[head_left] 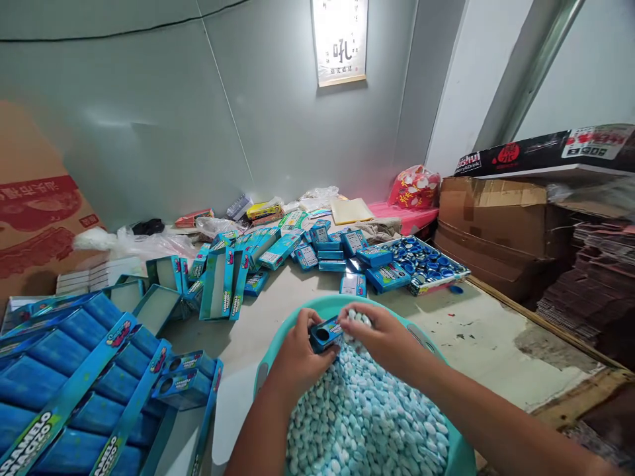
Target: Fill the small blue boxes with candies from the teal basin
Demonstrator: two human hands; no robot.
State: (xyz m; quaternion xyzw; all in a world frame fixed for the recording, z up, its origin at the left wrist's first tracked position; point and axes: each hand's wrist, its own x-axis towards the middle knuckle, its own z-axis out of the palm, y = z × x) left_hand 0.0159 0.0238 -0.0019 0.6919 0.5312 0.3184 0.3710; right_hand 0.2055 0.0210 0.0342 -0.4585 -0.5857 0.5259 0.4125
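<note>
The left hand grips a small blue candy box, fingers curled around its near end, with a round hole on the box's side facing the camera. The right hand meets the box's far end, fingers bunched narrow and cupped over it, with a few pale candies showing at the knuckles; whether the fingertips pinch any candies cannot be told. Both hands hover just above a heap of small blue and white candies that fills a round teal plastic basin resting on the table directly in front of the person. To the left, near the basin, lies an open blue display carton packed with rows of blue boxes, two loose small boxes lying on top of it. Farther back, a jumble of open and closed blue cartons spreads across the table, beside a tray of blue round caps. Brown cardboard boxes stack at the right, and a framed calligraphy scroll hangs on the grey wall.
</note>
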